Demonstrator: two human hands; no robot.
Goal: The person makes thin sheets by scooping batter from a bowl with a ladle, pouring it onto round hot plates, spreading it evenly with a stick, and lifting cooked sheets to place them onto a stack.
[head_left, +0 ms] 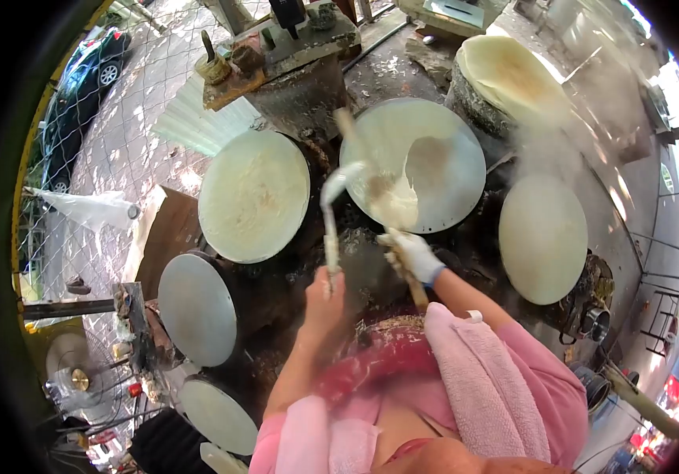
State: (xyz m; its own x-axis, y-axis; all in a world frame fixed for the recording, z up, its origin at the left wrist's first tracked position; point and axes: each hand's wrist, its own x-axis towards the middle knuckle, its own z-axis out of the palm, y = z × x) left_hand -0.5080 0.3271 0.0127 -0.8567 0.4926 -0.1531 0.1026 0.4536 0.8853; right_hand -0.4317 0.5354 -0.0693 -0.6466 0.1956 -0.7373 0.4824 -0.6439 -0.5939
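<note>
holds a batter-coated ladle in the bare left hand, with fingers wrapped tightly around the handle. aims the ladle upward from that grip, with the curved top bending toward the middle griddle. clasps a wooden stick in the white-gloved right hand, narrowly closed around the shaft, with the lower end poking out below the fist. cannot tell whether that stick is joined to the pale blur just beyond the glove.

has the middle griddle just ahead of the right grip, partly covered by a pale sheet of batter, with a brownish-grey patch showing right of center. has a second batter-spread griddle ahead and to the left of the left grip, a grey disc farther left, and a pale round plate to the right of the gloved grip, near drifting steam. has a red basin below and between both grips, close to the body.
</note>
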